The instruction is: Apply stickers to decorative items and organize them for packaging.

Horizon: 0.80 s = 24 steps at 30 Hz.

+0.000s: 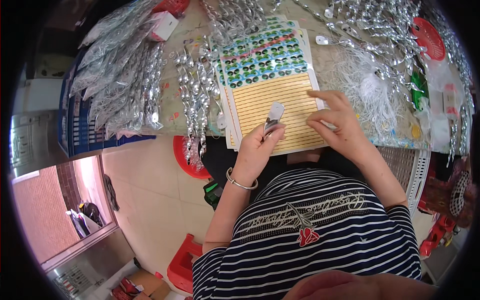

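Note:
My left hand (258,148) pinches a silver, flat-headed piece (275,110) with a small hole near its top; its lower part is hidden in my fingers. Under it lies a stack of sticker sheets (250,131). The upper part shows rows of green and black eye-like stickers (265,59); below is yellow with rows of thin dark lines. Over the sheets' right edge hovers my right hand (340,120). Its thumb and index fingertip come together while another finger stretches out. Anything between those tips is too small to make out.
Twisted silver foil strips (192,85) lie left of the sheets. Clear-bagged strips (125,85) are heaped over a blue crate (75,132). White stringy fibres (375,95) and a red basket (429,39) are on the right. A red stool (181,265) stands below left.

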Available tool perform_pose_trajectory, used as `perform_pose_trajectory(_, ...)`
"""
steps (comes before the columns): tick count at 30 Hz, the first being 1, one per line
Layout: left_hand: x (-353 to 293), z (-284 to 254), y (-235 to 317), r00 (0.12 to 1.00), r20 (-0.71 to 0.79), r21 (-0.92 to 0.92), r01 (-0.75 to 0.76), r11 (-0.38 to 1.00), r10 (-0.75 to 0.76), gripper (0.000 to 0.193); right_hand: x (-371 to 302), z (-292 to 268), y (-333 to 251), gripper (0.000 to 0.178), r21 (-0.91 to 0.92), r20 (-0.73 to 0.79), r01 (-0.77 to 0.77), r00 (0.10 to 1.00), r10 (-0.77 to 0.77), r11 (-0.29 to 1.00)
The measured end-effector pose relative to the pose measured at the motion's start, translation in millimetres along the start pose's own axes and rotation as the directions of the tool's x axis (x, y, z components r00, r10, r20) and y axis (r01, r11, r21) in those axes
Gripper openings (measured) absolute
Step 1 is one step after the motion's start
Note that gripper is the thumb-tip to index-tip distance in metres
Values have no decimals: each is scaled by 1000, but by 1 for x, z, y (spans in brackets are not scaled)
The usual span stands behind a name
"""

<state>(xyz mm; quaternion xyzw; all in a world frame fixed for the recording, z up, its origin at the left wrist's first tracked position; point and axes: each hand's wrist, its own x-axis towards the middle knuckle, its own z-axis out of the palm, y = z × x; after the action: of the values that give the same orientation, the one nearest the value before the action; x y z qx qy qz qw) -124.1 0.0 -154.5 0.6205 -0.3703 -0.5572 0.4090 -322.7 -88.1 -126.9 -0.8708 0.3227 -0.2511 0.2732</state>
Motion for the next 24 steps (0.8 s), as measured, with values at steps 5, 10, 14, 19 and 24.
perform_pose_trajectory(5,0,-11,-5,998,28,-124,67,990,-64,27,-3,-8,4,5,89,-63,-93,993,99,992)
perform_pose_trajectory(10,6,-8,-9,993,115,-39,14,999,-9,27,3,-11,-6,9,707,149,-356,920,363,612)
perform_pose_trajectory(14,9,-5,-11,980,195,-94,-20,995,38,26,4,-11,-10,10,757,341,-520,831,439,396)
perform_pose_trajectory(19,7,1,5,984,155,-214,-49,976,84,32,-1,-4,-9,10,686,278,-495,855,437,533)
perform_pose_trajectory(24,4,6,12,978,155,-200,-108,974,140,42,1,-4,-10,14,630,217,-469,871,440,618)
